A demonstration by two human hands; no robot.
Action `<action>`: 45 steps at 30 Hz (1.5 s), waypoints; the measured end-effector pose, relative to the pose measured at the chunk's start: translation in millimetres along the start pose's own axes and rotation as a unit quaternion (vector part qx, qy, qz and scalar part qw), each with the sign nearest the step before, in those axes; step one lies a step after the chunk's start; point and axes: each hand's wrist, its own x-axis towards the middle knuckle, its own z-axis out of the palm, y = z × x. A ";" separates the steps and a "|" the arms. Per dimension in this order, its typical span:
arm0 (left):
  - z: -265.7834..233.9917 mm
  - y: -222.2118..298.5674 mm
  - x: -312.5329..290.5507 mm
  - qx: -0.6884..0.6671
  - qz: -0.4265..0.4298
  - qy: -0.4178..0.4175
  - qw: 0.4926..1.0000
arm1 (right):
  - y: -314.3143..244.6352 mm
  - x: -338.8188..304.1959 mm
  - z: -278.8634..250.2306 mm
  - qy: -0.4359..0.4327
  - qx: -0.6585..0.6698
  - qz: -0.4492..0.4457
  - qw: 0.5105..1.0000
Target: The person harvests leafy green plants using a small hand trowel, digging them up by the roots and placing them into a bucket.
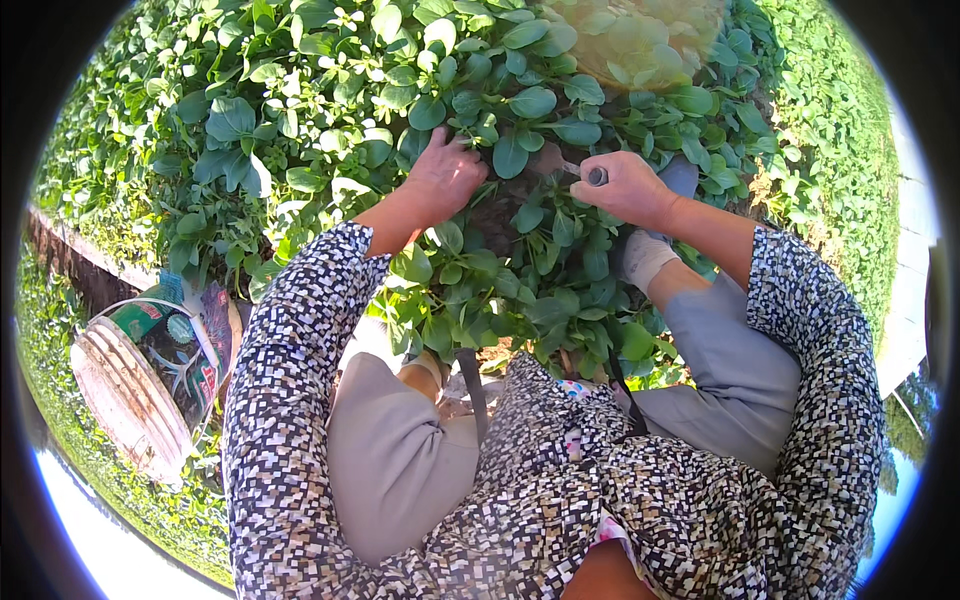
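Observation:
My left hand [447, 180] reaches down among the leafy greens [533, 102], left of a small dark gap of soil. Its fingers are curled and partly covered by leaves; what they grip is hidden. Across the gap, my right hand [628, 190] is closed round the handle of a small hand trowel [549, 158]. The handle's grey end sticks out by my thumb. The trowel's brownish metal blade points left, low among the leaves, its tip partly hidden. Broad, rounded green leaves stand close around both hands.
A whitish ridged bucket [135, 390] lies tipped at the left, with a printed green bag [150, 320] beside it. Between my bent knees grow more greens [520, 290]. Dense leaves fill the far side; a pale paved strip [908, 250] runs along the right.

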 end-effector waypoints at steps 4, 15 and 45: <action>-2.1 -7.9 1.7 -0.352 -0.272 0.144 0.884 | -1.2 4.8 2.4 -0.002 0.085 0.017 0.996; 10.2 -44.0 13.9 -0.400 -0.431 0.075 0.805 | -7.8 27.6 9.9 0.032 -0.134 -0.098 0.986; 57.8 -50.9 37.0 0.115 -0.199 0.018 0.973 | -17.2 49.9 -7.4 -0.057 0.343 0.169 0.922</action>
